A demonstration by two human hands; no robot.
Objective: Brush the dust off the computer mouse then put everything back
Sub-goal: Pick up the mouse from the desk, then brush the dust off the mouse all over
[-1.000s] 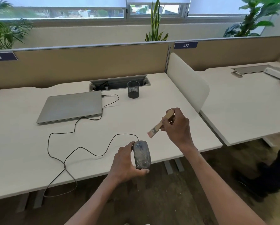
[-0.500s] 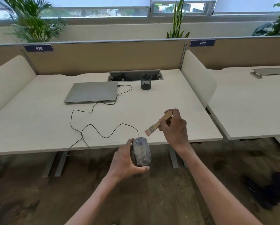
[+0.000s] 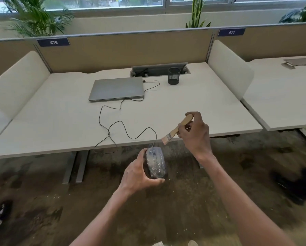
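Desk [image 3: 42, 125]: we note a pale worktop with a closed laptop [image 3: 116, 88] at the back and a black mesh pen cup [image 3: 173, 76] to its right.
Cable [image 3: 124, 128]: we see it run from the laptop's side in loose loops across the desk and over the front edge to the mouse; we judge it limp and light, but able to tug or snag if the mouse is swung.
Left hand [image 3: 137, 174]: we find it curled around the mouse from the left side and underneath, thumb across the near end, fingers closed on the body.
Computer mouse [image 3: 155, 162]: we see it held in the air just in front of the desk edge, above the floor, top face up and coated with whitish dust. We judge it light, rigid and smooth-shelled, so somewhat slippery; the flanks are the sound place to hold, leaving the top free.
Brush [image 3: 177, 129]: we see a small flat brush with a wooden handle, bristles angled down-left, clear of the mouse and just above its far end. We judge the bristles soft and the handle stiff.
Right hand [image 3: 195, 132]: we find it pinching the brush handle at mid-length, fingers folded round it.
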